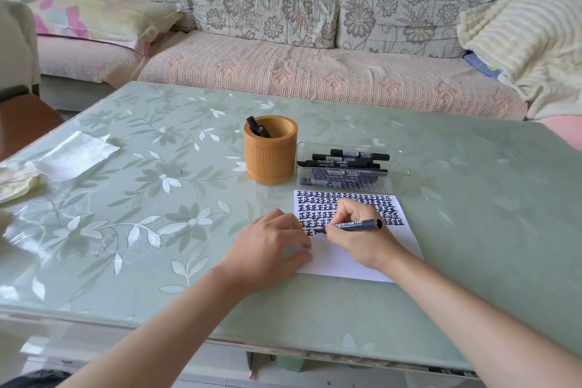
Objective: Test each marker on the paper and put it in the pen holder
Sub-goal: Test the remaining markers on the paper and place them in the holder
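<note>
- My right hand (356, 238) grips a black marker (354, 225) in a writing hold. Its tip is down on the paper (406, 231) and its back end points right.
- My left hand (267, 244) lies flat with loose fingers and holds nothing. It presses the paper's left edge to keep the sheet steady.
- The paper sits on the bench (157, 198), nearer me than the holder (270, 154) and a little to its right.
- The top of the sheet is packed with rows of black test marks. The tip is at the left end of the lowest row, and the strip below it is blank.
- Done so far: the holder has dark markers (258, 127) leaning in it, two I think, though I cannot be sure of the count.
- Left to do: a clear tray (400, 158) just right of the holder holds a stack of markers (346, 164). There are several, but they overlap too much to count.
- I judge the job is early. This marker is mid-test and has yet to go into the holder, and then the whole tray follows.
- A tissue (78, 154) lies well left of the holder.
</note>
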